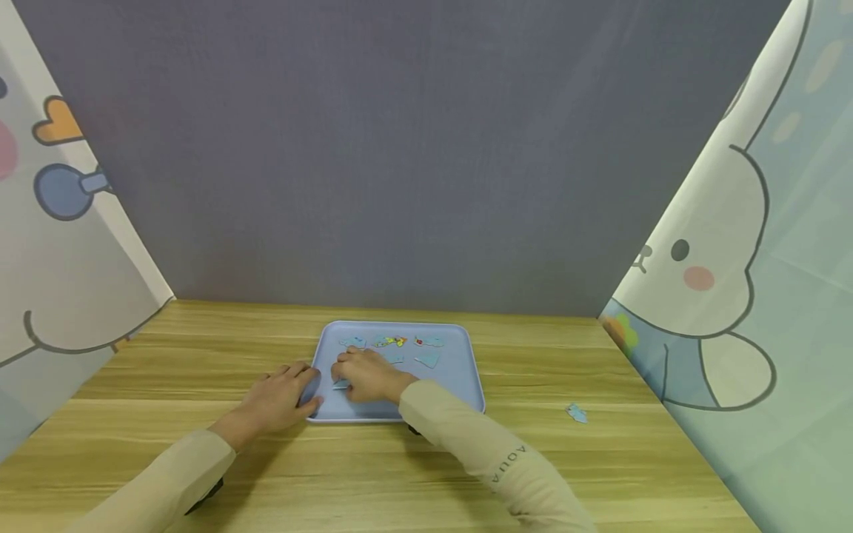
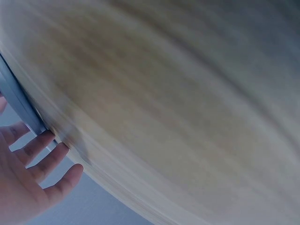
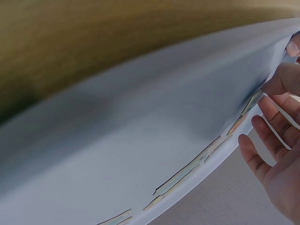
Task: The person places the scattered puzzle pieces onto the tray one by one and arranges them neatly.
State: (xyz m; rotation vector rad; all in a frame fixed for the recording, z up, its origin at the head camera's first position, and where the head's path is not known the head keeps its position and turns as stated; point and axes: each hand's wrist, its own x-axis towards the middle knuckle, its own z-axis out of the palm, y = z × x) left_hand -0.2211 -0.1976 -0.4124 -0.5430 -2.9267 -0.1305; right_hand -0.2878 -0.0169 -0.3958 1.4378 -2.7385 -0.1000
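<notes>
A pale blue tray (image 1: 460, 381) lies on the wooden table, with several light blue puzzle pieces inside. My right hand (image 1: 369, 376) is over the tray's left part, thumb and forefinger pinching a puzzle piece (image 1: 341, 385) low over its floor. In the right wrist view the held piece (image 3: 253, 101) shows edge-on at the fingertips. At the tray's left rim rests my left hand (image 1: 276, 400), fingers spread and loosely bent. The left wrist view has its fingertips right at the rim (image 2: 18, 96).
Behind the right hand, a yellow-printed piece (image 1: 389, 341) and a red-marked piece (image 1: 429, 342) lie in the back row. A plain blue piece (image 1: 429, 360) is nearer. One loose piece (image 1: 577, 413) lies on the table (image 1: 533, 459) right of the tray. A grey panel (image 1: 400, 163) stands behind.
</notes>
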